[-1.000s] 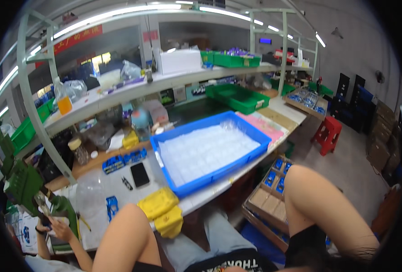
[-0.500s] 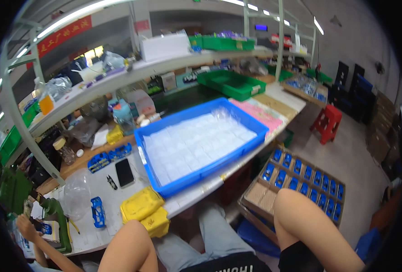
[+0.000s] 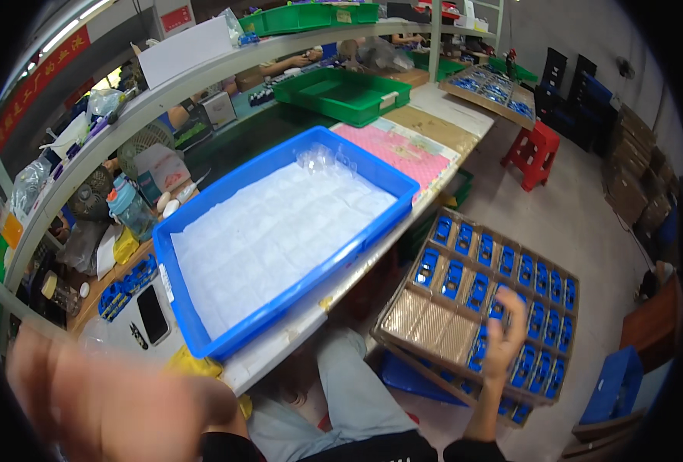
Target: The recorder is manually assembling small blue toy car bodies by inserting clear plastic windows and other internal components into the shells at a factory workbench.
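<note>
"Blue moulded parts (image 3: 525, 271): record where they sit."

"Mostly upright in the compartments of a cardboard box (image 3: 418, 313), low on the right, beside the bench (image 3: 274, 345). Ribbed board shows in the near-left compartments. A few similar blue pieces (image 3: 130, 285) lie on the bench, left of the phone (image 3: 154, 314)."

"Right hand (image 3: 503, 339)?"

"Over the box, mid-rows. Fingers partly curled, thumb near them, narrow gap. One blue part shows just beside the fingertips; whether it is gripped or only behind them, cannot tell."

"Left hand (image 3: 118, 396)?"

"Smeared by blur, lower left, close to the lens, near the yellow bundle (image 3: 191, 362). Finger spacing and contents: cannot tell."

"And the blue tray (image 3: 304, 277)?"

"On the bench, lined with a white sheet (image 3: 280, 227); clear plastic pieces (image 3: 326, 160) in its far corner."

"Step in hand, your judgement?"

"Handling a single part at the box, either picking or placing; one frame does not settle which."

"Next move calls for?"

"If picking: a pinch on that part's sides and a straight lift past the dividers. If placing: alignment with the compartment before release. Neighbouring parts stand close, so a knuckle could knock one."
</note>
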`<move>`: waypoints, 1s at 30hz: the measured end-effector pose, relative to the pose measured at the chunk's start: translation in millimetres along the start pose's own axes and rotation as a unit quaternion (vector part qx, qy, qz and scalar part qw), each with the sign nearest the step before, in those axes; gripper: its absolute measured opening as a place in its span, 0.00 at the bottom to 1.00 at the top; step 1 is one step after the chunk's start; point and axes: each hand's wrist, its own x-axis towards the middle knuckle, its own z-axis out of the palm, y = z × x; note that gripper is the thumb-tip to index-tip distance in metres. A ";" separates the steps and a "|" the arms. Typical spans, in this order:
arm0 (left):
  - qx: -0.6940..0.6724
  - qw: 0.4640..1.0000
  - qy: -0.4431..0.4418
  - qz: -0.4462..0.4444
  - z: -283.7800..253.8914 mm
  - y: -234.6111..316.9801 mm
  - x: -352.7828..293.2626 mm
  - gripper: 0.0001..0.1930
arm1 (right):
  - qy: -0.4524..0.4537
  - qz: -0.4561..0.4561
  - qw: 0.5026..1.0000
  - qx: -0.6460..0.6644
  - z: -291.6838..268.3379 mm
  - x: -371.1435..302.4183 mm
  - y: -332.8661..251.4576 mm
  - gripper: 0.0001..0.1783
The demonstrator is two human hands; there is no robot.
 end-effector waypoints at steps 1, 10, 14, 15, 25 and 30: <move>-0.005 1.000 -0.014 -0.018 25.1 -33.8 -8.9 0.15 | -0.026 0.040 0.998 -0.040 24.1 -1.7 45.8 0.18; 0.188 0.872 -0.350 -0.286 224.0 -326.4 -300.6 0.05 | -0.103 0.259 0.909 -0.308 42.5 -61.8 229.1 0.28; 0.321 0.772 -0.380 -0.396 264.7 -369.9 -339.7 0.20 | -0.126 0.272 0.886 -0.354 58.5 -45.2 242.4 0.28; 0.321 0.773 -0.379 -0.396 270.8 -374.6 -346.5 0.20 | -0.133 0.308 0.869 -0.363 59.3 -43.1 243.5 0.28; 0.251 0.667 -0.319 -0.625 254.0 -400.8 -356.1 0.19 | -0.152 0.335 0.861 -0.350 43.7 -46.9 234.4 0.29; 0.105 0.625 -0.267 -0.726 232.3 -375.6 -336.3 0.09 | -0.128 0.304 0.875 -0.355 33.0 -60.8 232.0 0.29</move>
